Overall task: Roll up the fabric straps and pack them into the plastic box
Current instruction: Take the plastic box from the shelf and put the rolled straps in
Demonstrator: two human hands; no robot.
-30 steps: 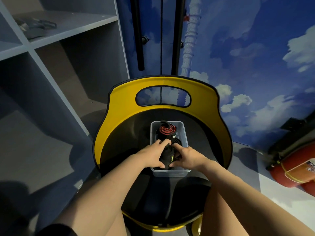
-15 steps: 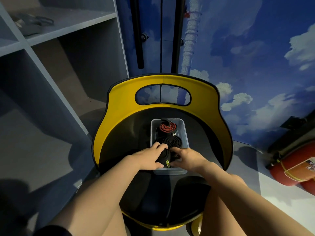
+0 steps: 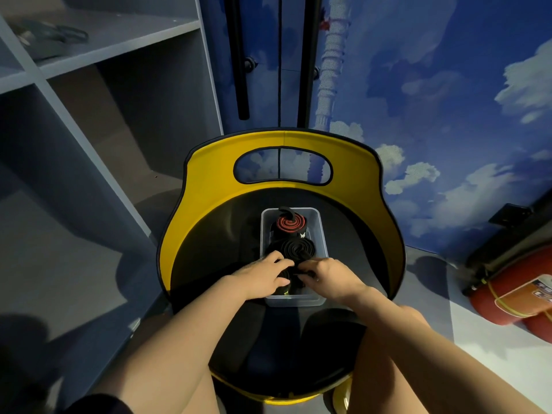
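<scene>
Both the left hand (image 3: 264, 277) and the right hand (image 3: 327, 276) curl around a soft, springy rolled strap (image 3: 288, 289), squeezing its sides into the plastic box (image 3: 321, 234) at frame centre.

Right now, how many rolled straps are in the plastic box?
3. The red-spiral roll sits at the far end of the plastic box, the black roll mid-box, and the near roll under the left hand and right hand. More could be hidden beneath.

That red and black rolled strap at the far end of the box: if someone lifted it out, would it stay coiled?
Probably not for long. The red and black roll is wound fabric with a loose tail end sticking up, so it looks soft and apt to unwind. Standing snug in the plastic box, it seems light.
</scene>
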